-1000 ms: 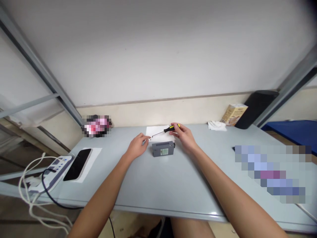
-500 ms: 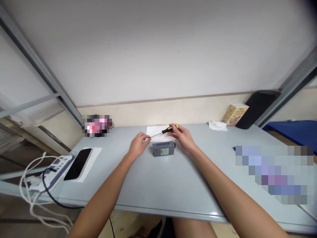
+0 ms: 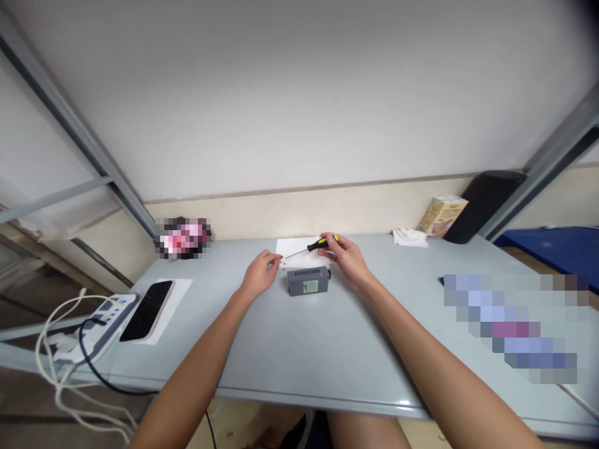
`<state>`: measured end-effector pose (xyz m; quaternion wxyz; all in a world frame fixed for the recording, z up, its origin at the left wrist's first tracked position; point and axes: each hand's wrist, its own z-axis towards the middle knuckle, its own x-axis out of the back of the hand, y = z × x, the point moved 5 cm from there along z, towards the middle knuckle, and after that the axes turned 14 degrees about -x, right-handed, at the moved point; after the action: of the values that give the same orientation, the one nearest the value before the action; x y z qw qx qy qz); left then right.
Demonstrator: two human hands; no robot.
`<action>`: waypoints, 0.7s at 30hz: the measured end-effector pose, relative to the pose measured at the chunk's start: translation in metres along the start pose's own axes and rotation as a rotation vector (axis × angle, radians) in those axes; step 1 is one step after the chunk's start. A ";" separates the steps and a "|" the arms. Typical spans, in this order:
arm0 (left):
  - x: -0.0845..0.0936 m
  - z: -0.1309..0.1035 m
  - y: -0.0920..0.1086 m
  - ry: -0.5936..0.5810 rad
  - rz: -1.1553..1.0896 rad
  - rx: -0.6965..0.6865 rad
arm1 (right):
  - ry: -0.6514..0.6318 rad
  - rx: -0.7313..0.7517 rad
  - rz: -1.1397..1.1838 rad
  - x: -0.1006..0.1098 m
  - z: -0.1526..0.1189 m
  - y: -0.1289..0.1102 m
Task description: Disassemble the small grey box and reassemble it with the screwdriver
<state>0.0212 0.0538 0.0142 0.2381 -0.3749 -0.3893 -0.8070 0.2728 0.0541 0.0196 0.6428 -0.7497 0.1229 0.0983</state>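
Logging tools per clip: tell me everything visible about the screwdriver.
The screwdriver is small, with a black-and-yellow handle and a thin metal shaft. The right hand holds the handle above the grey box, shaft nearly level, tip pointing toward the left hand fingertips. Whether the tip touches them cannot be told.

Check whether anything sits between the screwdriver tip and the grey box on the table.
Nothing visible does. The right hand holds the screwdriver just behind the grey box, its tip pointing toward the left hand. Only bare white paper lies in the gap.
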 end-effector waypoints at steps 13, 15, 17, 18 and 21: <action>0.008 -0.001 0.011 -0.034 0.045 -0.064 | -0.064 -0.032 -0.117 -0.006 -0.002 0.007; 0.008 -0.002 0.015 -0.068 0.057 -0.090 | -0.059 -0.036 -0.118 -0.005 -0.002 0.007; 0.008 -0.003 0.018 -0.118 0.069 -0.108 | -0.059 -0.041 -0.122 -0.005 -0.001 0.007; 0.007 -0.004 0.019 -0.139 0.073 -0.114 | -0.060 -0.044 -0.128 -0.004 -0.001 0.008; 0.007 -0.005 0.020 -0.163 0.076 -0.119 | -0.061 -0.054 -0.140 -0.004 0.000 0.009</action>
<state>0.0286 0.0375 0.0274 0.2134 -0.4671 -0.3442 -0.7860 0.2663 0.0529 0.0122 0.6311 -0.7701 0.0478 0.0795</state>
